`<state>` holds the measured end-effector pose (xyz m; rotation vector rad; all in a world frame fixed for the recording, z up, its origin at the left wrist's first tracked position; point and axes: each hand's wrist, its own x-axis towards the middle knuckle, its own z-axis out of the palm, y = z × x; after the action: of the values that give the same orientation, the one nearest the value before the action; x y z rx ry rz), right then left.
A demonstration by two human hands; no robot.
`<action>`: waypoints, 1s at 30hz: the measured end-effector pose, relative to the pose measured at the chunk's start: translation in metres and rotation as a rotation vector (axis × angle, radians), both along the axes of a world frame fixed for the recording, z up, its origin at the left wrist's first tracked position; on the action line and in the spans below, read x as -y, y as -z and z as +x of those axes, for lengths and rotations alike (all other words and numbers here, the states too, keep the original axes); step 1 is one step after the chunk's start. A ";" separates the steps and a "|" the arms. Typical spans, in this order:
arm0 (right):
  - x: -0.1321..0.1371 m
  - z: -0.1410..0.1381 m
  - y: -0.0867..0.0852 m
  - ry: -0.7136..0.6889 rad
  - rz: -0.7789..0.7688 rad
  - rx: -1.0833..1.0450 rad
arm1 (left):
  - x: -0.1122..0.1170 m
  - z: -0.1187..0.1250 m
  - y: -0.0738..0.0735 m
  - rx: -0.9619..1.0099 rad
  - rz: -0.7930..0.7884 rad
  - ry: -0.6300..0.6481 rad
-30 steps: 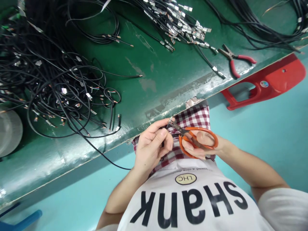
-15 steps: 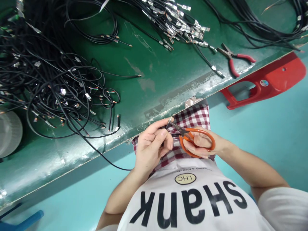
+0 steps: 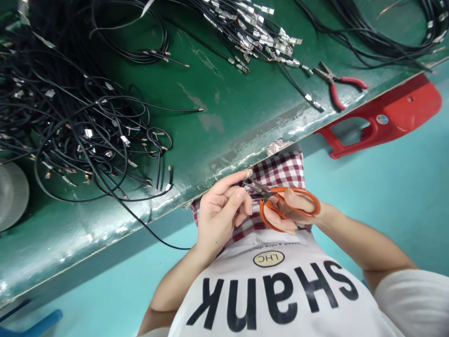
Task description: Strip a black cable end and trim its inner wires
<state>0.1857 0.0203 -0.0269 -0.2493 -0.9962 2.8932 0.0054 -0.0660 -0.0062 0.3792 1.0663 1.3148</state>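
Observation:
Just off the table's front edge, my left hand (image 3: 224,201) is closed on a black cable (image 3: 257,196), most of it hidden by my fingers. The cable's small end lies by my outstretched index fingertip. My right hand (image 3: 289,210) grips scissors (image 3: 266,194) with orange handles, the fingers through the loops. Their dark blades are parted and point at the cable end beside my left fingertip. Whether the blades touch it I cannot tell. A length of black cable (image 3: 154,231) runs from the table down towards my left wrist.
On the green table (image 3: 182,140), a tangled heap of black cables (image 3: 80,126) fills the left. Cables with metal connectors (image 3: 252,35) lie at the back, near red-handled pliers (image 3: 336,84). A white tub (image 3: 12,196) stands far left. A red plastic stool (image 3: 393,117) is beside the table.
The scissors' handles have spread wider and the blades have parted. My right hand has opened with the loops; my left hand stays nearly still. The whole view has shifted slightly.

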 end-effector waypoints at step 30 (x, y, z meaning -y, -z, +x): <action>0.001 0.005 -0.020 0.104 0.130 0.309 | 0.003 0.004 0.004 -0.035 0.011 -0.006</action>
<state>0.1906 0.0197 -0.0064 -0.7336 -1.1690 2.7349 0.0096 -0.0685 -0.0100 0.4093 1.0905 1.3242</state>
